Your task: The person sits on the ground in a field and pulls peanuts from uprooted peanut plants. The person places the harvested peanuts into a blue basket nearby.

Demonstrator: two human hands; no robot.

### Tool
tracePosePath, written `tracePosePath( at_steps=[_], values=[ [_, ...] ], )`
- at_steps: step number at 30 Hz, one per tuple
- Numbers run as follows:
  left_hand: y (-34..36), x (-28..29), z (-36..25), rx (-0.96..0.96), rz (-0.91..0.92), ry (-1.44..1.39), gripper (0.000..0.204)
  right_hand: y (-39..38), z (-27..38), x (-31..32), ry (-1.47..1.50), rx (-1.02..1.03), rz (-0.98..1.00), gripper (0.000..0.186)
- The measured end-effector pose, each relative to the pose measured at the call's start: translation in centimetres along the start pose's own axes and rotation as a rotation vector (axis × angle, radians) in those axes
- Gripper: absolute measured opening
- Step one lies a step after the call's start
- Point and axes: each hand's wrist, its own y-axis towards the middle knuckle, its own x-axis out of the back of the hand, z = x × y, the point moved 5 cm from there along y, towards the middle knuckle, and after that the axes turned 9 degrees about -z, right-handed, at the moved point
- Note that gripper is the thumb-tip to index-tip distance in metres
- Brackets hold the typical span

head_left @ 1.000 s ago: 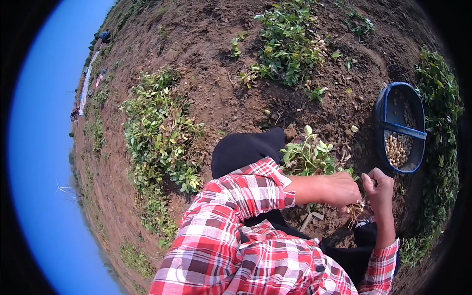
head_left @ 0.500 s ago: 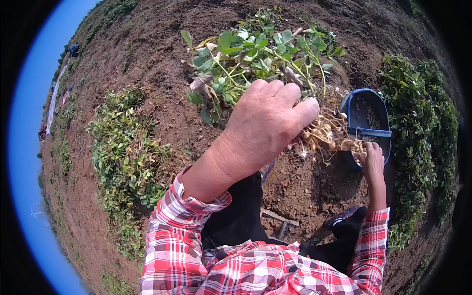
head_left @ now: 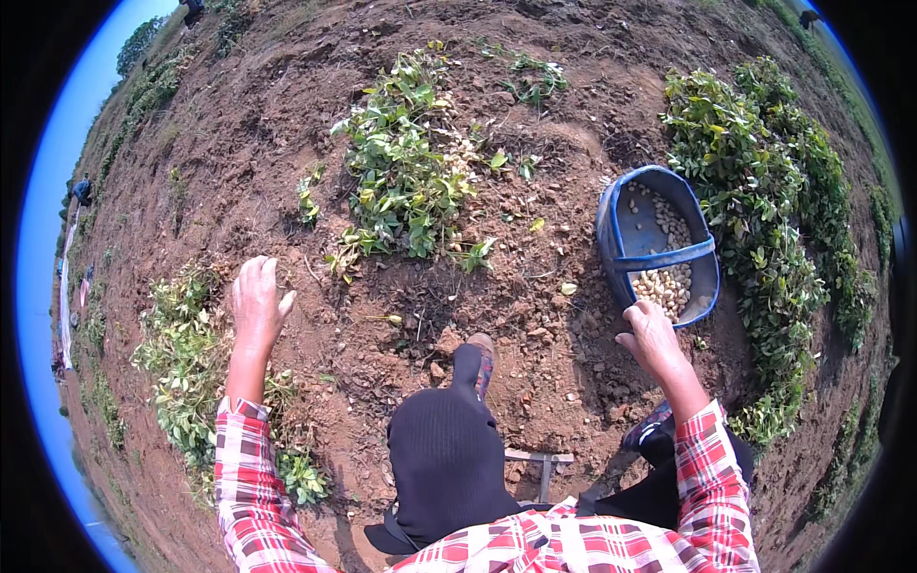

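Observation:
My left hand (head_left: 256, 304) is open over a heap of uprooted peanut plants (head_left: 196, 353) on the left, its fingers apart and holding nothing I can see. My right hand (head_left: 650, 334) is open by the near rim of a blue bucket (head_left: 659, 256) with a crossbar; peanuts (head_left: 659, 286) lie inside it. My forearms in plaid sleeves come up from the bottom. Between them are my dark-clad knee (head_left: 444, 449) and a boot (head_left: 478, 358) on the soil.
More plants with pale pods (head_left: 401, 162) lie ahead. A dense leafy row (head_left: 764, 239) runs along the right. A wooden bar (head_left: 535, 458) lies near my feet. A distant person (head_left: 81, 191) bends by a pale sheet (head_left: 67, 296) at far left.
My left hand has swung left and let go of the leafy plant it held up half a second ago. My right hand has drawn back toward the bucket's near rim and opened.

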Motion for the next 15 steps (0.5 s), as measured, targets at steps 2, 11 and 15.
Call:
tracePosePath(
  at_steps=[2, 11, 15],
  values=[
    [3.8, -3.8, -10.2, -0.233, -0.079, -0.243, 0.068, 0.0, -0.1, -1.1, -0.020, 0.019, 0.048, 0.038],
    [18.4, -20.7, -32.4, -0.753, -0.139, -0.086, 0.055, 0.6, -0.6, -1.9, 0.051, -0.066, 0.184, 0.039],
    [26.0, -24.3, -26.6, -0.498, 0.281, 0.045, 0.127, 0.2, -2.1, -2.7, 0.107, -0.187, 0.290, 0.044]
  ],
)
